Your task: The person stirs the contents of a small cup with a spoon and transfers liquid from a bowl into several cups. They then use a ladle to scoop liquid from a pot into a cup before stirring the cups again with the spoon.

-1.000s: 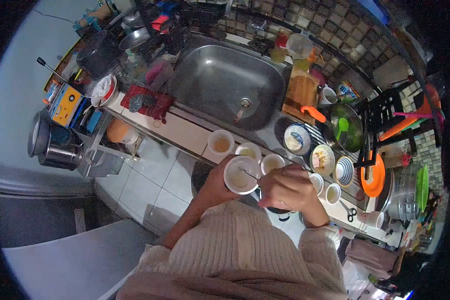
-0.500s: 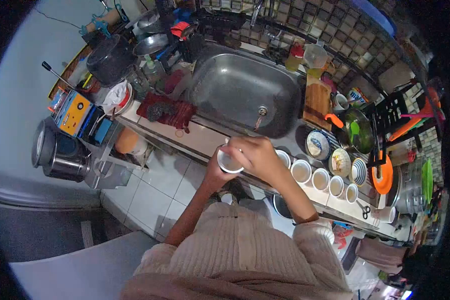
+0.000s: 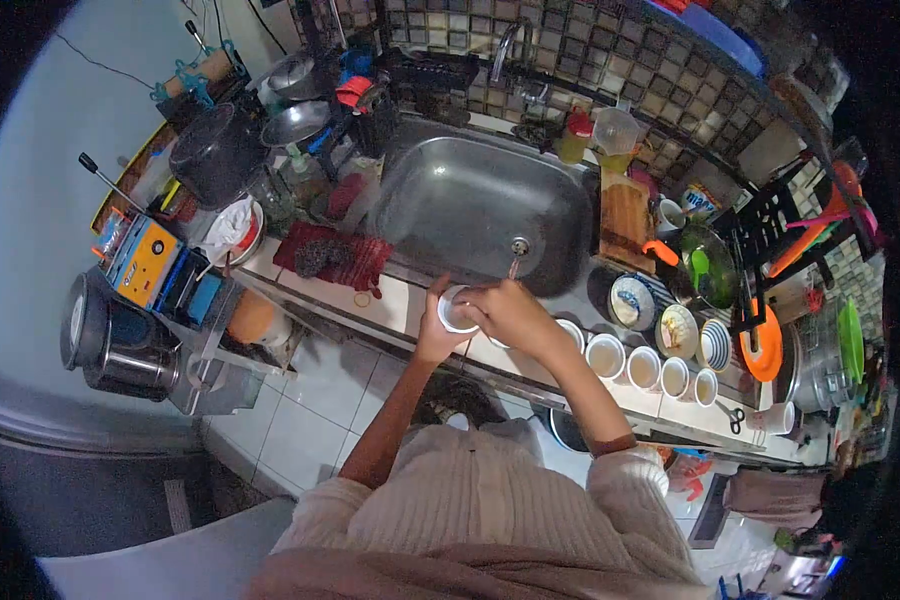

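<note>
My left hand (image 3: 434,335) is wrapped around a small white cup (image 3: 450,318) above the front edge of the counter. My right hand (image 3: 515,315) reaches across from the right, fingers bent together at the cup's mouth. Whether those fingertips pinch something or press inside the cup is hidden. Right of my hands, a row of similar white cups, including one (image 3: 605,356) with pale brownish contents, lines the counter (image 3: 400,307). Part of this row is behind my right forearm.
Behind my hands lies a steel sink (image 3: 460,190) with a faucet (image 3: 510,45). A dark red cloth (image 3: 365,262) with a scrubber is to the left. On the right are bowls (image 3: 678,330), a cutting board (image 3: 625,212), a pan (image 3: 715,265) and scissors (image 3: 736,420).
Both hands have moved forward with the cup, towards the sink, and the right fingers sit lower at its mouth. The view has tilted slightly upward.
</note>
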`<state>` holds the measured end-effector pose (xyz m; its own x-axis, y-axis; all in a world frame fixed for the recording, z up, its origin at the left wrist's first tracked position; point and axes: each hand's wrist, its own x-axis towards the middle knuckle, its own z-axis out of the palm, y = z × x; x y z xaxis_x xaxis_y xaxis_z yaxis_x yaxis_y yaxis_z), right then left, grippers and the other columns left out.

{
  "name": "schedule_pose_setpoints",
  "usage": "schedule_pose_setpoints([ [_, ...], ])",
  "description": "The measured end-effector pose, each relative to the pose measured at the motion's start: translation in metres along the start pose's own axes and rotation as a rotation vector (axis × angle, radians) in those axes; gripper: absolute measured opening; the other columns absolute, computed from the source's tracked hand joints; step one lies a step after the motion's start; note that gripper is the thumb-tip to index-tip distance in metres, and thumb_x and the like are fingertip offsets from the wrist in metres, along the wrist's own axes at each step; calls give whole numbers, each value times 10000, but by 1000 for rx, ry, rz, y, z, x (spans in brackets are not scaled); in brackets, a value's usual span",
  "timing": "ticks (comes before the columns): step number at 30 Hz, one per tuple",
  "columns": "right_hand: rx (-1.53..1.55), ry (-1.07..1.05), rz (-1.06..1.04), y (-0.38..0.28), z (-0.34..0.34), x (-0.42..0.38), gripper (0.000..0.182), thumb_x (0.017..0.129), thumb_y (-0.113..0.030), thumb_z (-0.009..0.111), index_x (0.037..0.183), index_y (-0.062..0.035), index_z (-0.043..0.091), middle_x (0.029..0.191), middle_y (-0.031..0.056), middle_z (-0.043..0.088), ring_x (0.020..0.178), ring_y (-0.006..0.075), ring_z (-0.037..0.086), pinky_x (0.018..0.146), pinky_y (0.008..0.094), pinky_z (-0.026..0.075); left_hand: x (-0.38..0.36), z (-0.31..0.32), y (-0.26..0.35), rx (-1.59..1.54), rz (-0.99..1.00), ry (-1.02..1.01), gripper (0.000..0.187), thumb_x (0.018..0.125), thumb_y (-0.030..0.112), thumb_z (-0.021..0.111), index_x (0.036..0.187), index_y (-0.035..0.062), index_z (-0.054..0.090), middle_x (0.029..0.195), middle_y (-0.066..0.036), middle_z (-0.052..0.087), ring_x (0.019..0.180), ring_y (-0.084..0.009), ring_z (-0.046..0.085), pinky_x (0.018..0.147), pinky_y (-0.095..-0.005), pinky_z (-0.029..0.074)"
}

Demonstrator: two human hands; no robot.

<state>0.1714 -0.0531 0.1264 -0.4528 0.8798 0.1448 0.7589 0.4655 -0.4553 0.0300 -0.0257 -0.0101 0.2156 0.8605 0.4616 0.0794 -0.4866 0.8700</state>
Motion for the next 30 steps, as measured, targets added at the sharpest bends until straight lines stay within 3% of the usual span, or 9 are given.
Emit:
schedule_pose_setpoints([
  [4,-57,31,14,15,17,6,171,801,-180,570,918,-96,661,776,157,633,718,351,609,643,423,489,8,-12,13,2,-50,-158,872,586,92,818,1306,44,329,1146,-124,533,1053,-199,530,875,-317,441],
  [7,-199,86,86,-9,-13,4,171,804,-223,566,902,-126,667,744,152,629,697,352,609,617,435,485,1,-21,-2,-42,-113,-190,825,584,156,836,1261,18,386,1121,-120,545,1043,-186,526,873,-324,438],
  [10,-119,146,37,2,1,8,200,830,-222,520,870,-95,669,677,210,598,654,389,596,614,468,480,1,-24,-8,-88,-126,-196,775,599,215,834,1219,2,420,1085,-114,558,1026,-171,523,865,-325,433],
  [13,-118,109,-4,16,12,9,202,829,-241,515,867,-109,664,687,186,609,651,379,601,617,467,481,7,-28,3,-6,-101,-235,664,653,224,799,1174,7,449,1073,-116,561,1015,-163,528,853,-317,429],
  [17,-71,75,36,6,-7,8,195,820,-237,519,824,-100,659,701,180,612,663,376,600,621,468,481,10,-28,11,-28,-90,-257,650,654,206,797,1173,13,455,1077,-111,560,1009,-165,530,858,-311,425],
  [19,-99,119,63,14,1,11,198,825,-247,521,835,-107,661,710,178,614,676,374,599,626,468,480,10,-28,9,-81,-99,-253,583,671,88,756,1169,22,460,1080,-62,543,1032,-122,484,910,-290,379],
  [24,-44,124,45,10,6,6,213,846,-271,510,870,-125,662,731,167,622,707,366,600,630,469,477,10,-28,12,-55,-91,-238,628,659,115,774,1187,16,449,1080,-77,557,1019,-131,501,888,-292,399],
  [26,-72,162,-47,12,2,3,189,833,-289,560,897,-160,683,679,135,619,628,338,603,585,416,489,10,-27,12,-55,-75,-227,656,651,145,794,1190,11,446,1061,-90,570,989,-140,522,856,-290,422],
  [30,-116,191,60,6,-8,2,175,827,-266,563,897,-161,684,674,135,617,625,340,601,578,415,490,5,-26,11,-100,-150,-209,673,650,138,791,1211,12,442,1088,-89,564,1007,-147,519,867,-295,419],
])
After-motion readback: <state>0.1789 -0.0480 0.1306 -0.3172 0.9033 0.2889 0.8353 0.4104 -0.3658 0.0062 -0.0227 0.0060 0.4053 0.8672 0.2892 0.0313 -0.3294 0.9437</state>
